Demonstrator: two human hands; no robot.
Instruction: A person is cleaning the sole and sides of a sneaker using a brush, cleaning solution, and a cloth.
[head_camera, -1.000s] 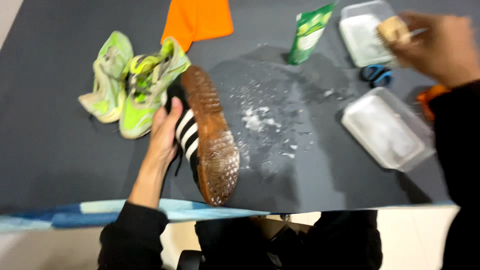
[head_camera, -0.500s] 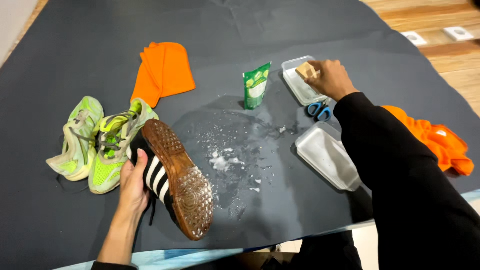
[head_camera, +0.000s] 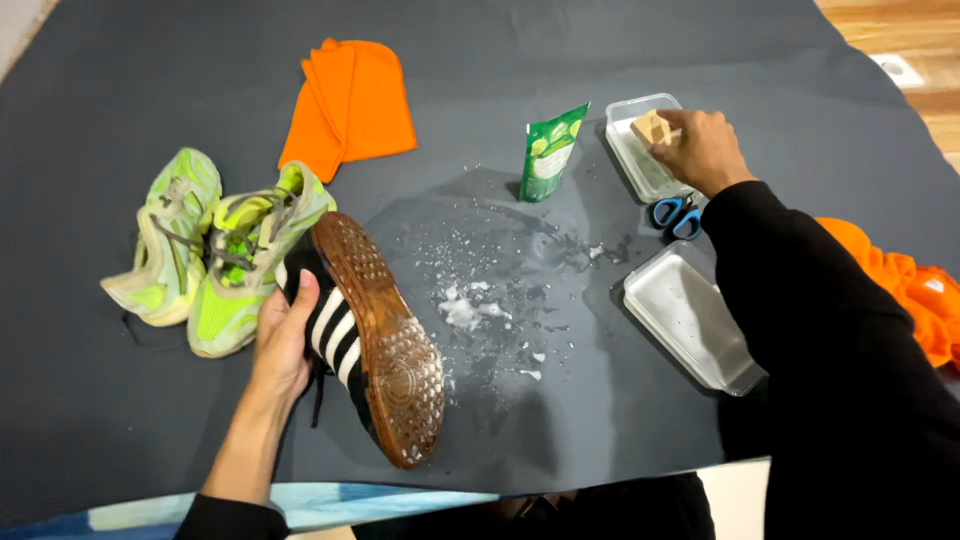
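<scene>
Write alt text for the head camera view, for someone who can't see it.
On a dark mat, the left hand grips a black striped shoe tipped on its side, brown sole showing, while the right hand presses a tan sponge into a clear tray. Nearby are wet suds, green sneakers, an orange cloth, a green pouch and blue scissors.

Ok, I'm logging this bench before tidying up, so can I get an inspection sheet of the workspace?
Surface: dark mat, wet patch with white foam flecks mid-table.
Job's things: black striped shoe tipped sole-up; tan sponge block over small clear tray.
Clutter: two lime-green shoes, orange cloth, green pouch, blue scissors, larger clear tray, orange rag.
Fingers: left hand steadies the shoe; right hand holds the sponge block.
Cables: nothing seen.
Surroundings: wooden floor.
</scene>
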